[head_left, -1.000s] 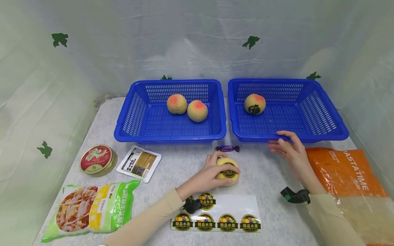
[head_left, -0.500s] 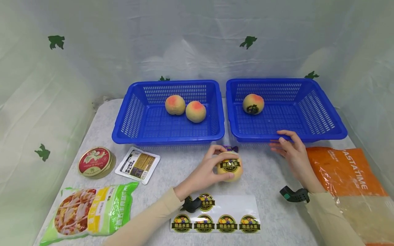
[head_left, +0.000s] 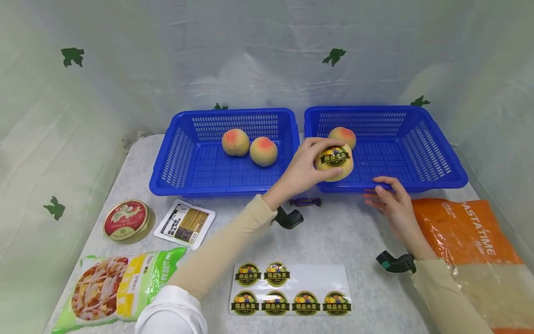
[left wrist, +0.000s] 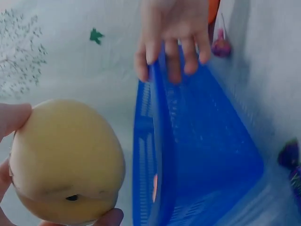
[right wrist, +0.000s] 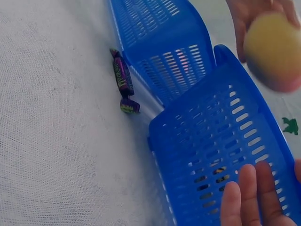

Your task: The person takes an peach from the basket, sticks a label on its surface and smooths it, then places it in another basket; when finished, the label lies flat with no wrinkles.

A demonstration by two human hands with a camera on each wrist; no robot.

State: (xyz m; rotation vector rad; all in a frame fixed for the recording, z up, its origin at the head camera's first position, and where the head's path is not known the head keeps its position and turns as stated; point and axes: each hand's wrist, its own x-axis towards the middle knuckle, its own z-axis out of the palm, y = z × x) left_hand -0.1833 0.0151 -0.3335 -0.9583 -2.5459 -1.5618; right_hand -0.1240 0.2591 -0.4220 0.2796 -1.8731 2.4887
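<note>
In the head view, my left hand [head_left: 306,164] grips a peach [head_left: 333,168] with a round black-and-gold sticker facing up. It is above the front left part of the right blue basket [head_left: 417,186]. Thumb and fingertips press the sides of the peach [left wrist: 70,155] in the left wrist view. My right hand [head_left: 396,206] is at that basket's front rim; its fingers [right wrist: 248,188] extend along the outer wall, and contact is hard to tell. Another peach [head_left: 343,134] sits inside, partly hidden by the held one. Two peaches [head_left: 235,142] [head_left: 263,151] lie in the left blue basket [head_left: 225,190].
A sticker sheet [head_left: 317,278] lies at the front, with a purple-wrapped candy [head_left: 306,202] behind it. To the left are a round tin [head_left: 127,220], a flat white packet [head_left: 185,225] and a green food bag [head_left: 121,287]. An orange bag [head_left: 471,232] lies right.
My left hand has lifted the stickered peach off the table and carried it forward and right, over the right basket. The right hand has stayed by the rim.
</note>
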